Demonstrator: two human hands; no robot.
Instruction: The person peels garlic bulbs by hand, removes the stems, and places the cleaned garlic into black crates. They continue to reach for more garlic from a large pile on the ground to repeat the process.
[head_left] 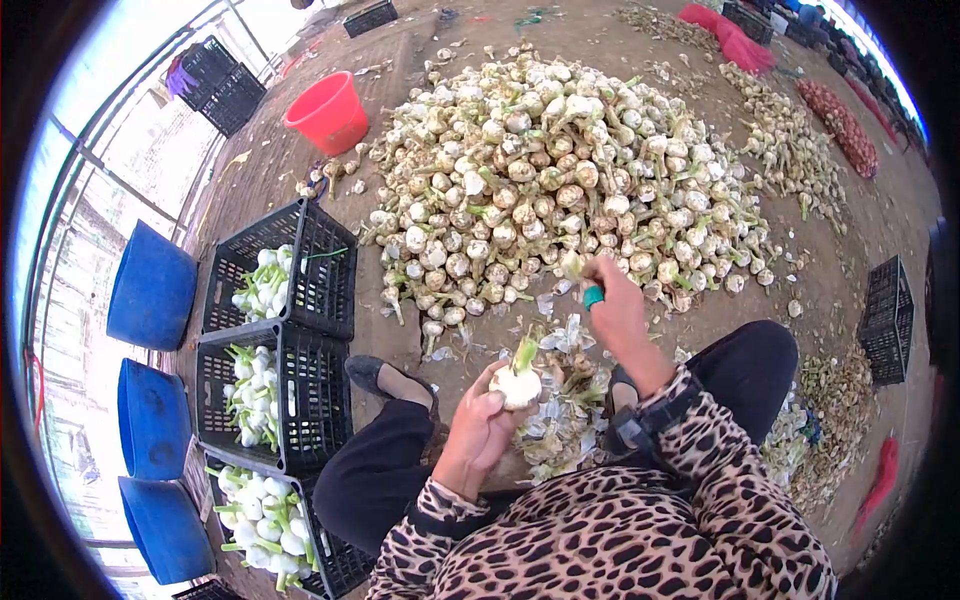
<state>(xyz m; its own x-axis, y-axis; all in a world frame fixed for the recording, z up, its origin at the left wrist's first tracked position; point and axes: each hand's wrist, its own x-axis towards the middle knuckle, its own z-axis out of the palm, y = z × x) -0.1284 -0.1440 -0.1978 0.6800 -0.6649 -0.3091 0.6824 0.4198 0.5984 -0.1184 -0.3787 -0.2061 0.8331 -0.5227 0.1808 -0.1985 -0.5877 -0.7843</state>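
My left hand [482, 425] is wrapped round a white garlic bulb [516, 388], its short green stem pointing up. To the right and a little higher, my right hand [618, 305] is closed, with a green band [593, 296] round one finger. A pale scrap [572, 266], which looks like garlic peel, shows at its fingertips. Both hands are apart from each other. Beyond them spreads a large heap of unpeeled garlic bulbs [540, 180]. Loose peelings [565, 420] lie on the ground between my feet.
Black crates [325, 270] of cleaned garlic stand at my left, with blue tubs [150, 285] beyond them. A red bucket [330, 115] is behind the crates. At the right are another black crate [886, 320] and a filled red net bag [838, 125].
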